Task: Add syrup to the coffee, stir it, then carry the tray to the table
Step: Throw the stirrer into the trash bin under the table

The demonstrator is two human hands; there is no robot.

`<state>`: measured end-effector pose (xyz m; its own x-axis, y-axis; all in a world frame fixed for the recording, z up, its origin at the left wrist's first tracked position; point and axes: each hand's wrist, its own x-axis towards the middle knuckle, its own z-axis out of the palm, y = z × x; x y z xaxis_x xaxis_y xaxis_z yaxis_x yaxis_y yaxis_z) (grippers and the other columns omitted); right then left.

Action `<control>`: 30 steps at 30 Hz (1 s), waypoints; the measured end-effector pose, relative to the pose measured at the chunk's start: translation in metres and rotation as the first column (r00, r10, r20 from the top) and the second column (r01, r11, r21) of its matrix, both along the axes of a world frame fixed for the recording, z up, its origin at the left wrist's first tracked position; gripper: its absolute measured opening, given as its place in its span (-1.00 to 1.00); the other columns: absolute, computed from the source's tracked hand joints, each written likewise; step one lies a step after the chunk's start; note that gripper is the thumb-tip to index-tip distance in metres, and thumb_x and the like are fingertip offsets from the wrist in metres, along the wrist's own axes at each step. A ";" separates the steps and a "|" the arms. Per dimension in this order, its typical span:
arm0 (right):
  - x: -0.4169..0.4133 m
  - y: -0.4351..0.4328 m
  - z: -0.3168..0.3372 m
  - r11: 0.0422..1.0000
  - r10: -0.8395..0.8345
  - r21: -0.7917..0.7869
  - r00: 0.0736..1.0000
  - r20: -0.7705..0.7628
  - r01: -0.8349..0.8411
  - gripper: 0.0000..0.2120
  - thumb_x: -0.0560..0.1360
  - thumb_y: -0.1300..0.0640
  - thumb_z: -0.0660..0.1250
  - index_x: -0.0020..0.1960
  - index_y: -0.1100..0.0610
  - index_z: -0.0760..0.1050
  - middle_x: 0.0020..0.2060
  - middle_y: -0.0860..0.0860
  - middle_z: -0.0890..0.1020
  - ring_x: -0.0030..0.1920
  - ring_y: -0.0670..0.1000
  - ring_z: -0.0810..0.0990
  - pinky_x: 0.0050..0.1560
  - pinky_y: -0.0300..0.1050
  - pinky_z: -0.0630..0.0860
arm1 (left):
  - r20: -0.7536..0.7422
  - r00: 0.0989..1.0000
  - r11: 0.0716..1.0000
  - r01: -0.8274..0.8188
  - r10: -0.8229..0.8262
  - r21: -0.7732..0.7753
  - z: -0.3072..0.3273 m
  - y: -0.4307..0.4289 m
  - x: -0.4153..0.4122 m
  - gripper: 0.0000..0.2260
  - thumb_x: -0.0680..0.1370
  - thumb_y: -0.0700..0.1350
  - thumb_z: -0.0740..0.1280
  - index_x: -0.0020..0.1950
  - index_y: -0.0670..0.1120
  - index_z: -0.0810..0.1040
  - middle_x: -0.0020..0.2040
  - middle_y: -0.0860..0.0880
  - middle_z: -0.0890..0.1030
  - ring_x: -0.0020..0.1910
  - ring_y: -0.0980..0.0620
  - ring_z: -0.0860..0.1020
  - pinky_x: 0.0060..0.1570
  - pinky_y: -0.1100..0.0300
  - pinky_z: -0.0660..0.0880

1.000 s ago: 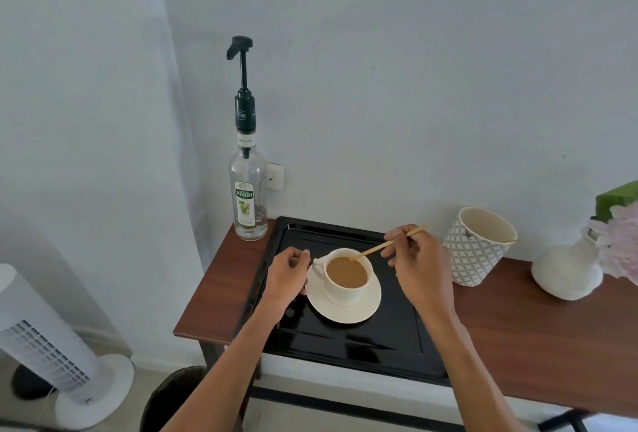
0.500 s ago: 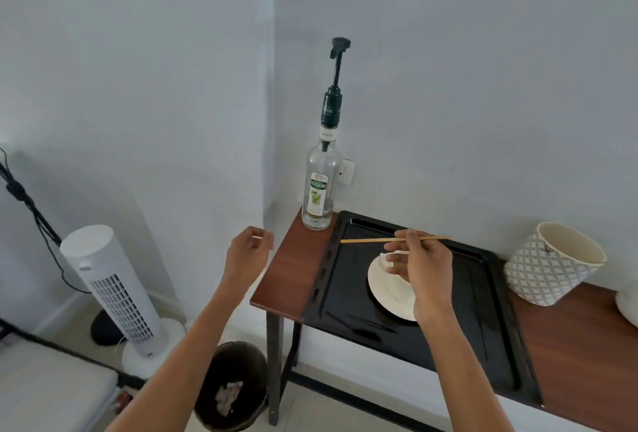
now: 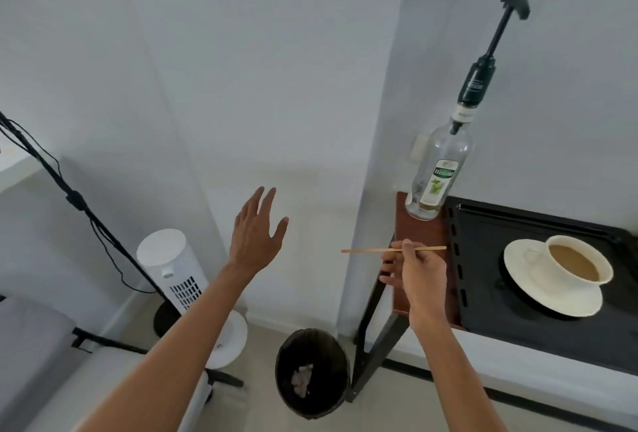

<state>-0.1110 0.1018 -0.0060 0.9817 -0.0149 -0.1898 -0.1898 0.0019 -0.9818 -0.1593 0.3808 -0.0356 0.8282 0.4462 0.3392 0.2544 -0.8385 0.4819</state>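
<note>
A white cup of milky coffee (image 3: 573, 264) sits on a white saucer (image 3: 538, 297) on the black tray (image 3: 518, 338), at the right of the view. A clear syrup bottle (image 3: 440, 176) with a dark pump stands on the wooden table (image 3: 419, 234) at the tray's far left corner. My right hand (image 3: 416, 271) pinches a thin wooden stir stick (image 3: 366, 251), held level, left of the tray and out past the table's left end. My left hand (image 3: 257, 231) is raised in the air further left, fingers spread, holding nothing.
On the floor below the stick stands a dark waste bin (image 3: 312, 371) with crumpled paper inside. A white tower fan (image 3: 176, 272) and a black stand with cables (image 3: 76, 196) are at the left. A grey cushion (image 3: 31, 338) fills the lower left corner.
My view has swung left. My right hand has lifted the stick out of the cup and carried it left, past the table's end. My left hand has left the cup and opened.
</note>
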 end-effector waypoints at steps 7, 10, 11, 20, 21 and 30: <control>-0.012 0.070 -0.056 0.983 0.044 -0.179 0.999 0.016 -0.040 -0.77 0.70 0.16 0.23 -0.03 0.13 0.63 -0.27 0.06 0.74 -0.33 0.02 0.72 -0.39 -0.16 0.64 | -0.172 0.980 0.969 0.139 -0.104 0.206 -0.061 0.030 0.033 -0.28 0.63 0.20 0.13 0.66 0.02 -0.15 0.67 -0.09 -0.19 0.64 -0.19 -0.11 0.58 -0.12 -0.03; -0.005 0.088 -0.097 0.972 0.070 -0.225 0.997 -0.021 -0.073 -0.81 0.69 0.14 0.26 0.01 0.13 0.62 -0.22 0.05 0.74 -0.27 0.00 0.73 -0.37 -0.24 0.64 | -0.191 0.976 0.961 0.145 -0.101 0.236 -0.098 0.031 0.058 -0.28 0.63 0.23 0.09 0.66 0.02 -0.18 0.66 -0.11 -0.22 0.63 -0.20 -0.15 0.58 -0.14 -0.02; -0.003 0.093 -0.112 0.969 0.073 -0.237 0.997 -0.028 -0.077 -0.82 0.69 0.14 0.26 0.02 0.14 0.62 -0.20 0.05 0.74 -0.25 0.00 0.73 -0.35 -0.23 0.65 | -0.183 0.978 0.960 0.142 -0.099 0.241 -0.111 0.033 0.066 -0.28 0.63 0.23 0.09 0.66 0.02 -0.18 0.66 -0.12 -0.23 0.63 -0.20 -0.16 0.58 -0.14 -0.02; 0.023 0.115 -0.282 0.912 0.110 -0.387 0.990 -0.090 -0.137 -0.82 0.68 0.14 0.26 0.02 0.12 0.64 -0.17 0.01 0.75 -0.18 -0.02 0.75 -0.37 -0.32 0.61 | 0.002 0.998 0.932 0.061 -0.066 0.358 -0.225 0.045 0.119 -0.06 0.54 0.21 0.35 0.64 0.02 -0.24 0.63 -0.20 -0.26 0.60 -0.34 -0.18 0.54 -0.28 -0.03; 0.025 0.114 -0.301 0.901 0.112 -0.411 0.990 -0.085 -0.137 -0.81 0.68 0.15 0.26 0.00 0.12 0.64 -0.20 0.01 0.75 -0.20 -0.04 0.75 -0.39 -0.36 0.58 | 0.027 0.997 0.930 0.053 -0.068 0.364 -0.232 0.047 0.126 -0.02 0.51 0.26 0.36 0.64 0.02 -0.26 0.62 -0.21 -0.27 0.59 -0.34 -0.23 0.53 -0.31 -0.05; 0.022 0.115 -0.444 0.776 0.171 -0.584 0.970 -0.171 -0.240 -0.79 0.69 0.09 0.25 -0.09 0.00 0.58 -0.21 -0.02 0.74 -0.16 -0.01 0.74 -0.08 0.14 0.73 | 0.234 0.959 0.893 0.039 -0.160 0.449 -0.284 0.073 0.156 -0.03 0.49 0.45 0.23 0.61 0.09 -0.31 0.59 -0.19 -0.19 0.58 -0.35 -0.24 0.39 -0.51 -0.19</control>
<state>-0.0887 0.2173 -0.4497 0.9499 0.0411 -0.3099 -0.2168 -0.6275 -0.7478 -0.0033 0.4539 -0.3193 0.7166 0.1233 0.6865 0.0758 -0.9922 0.0991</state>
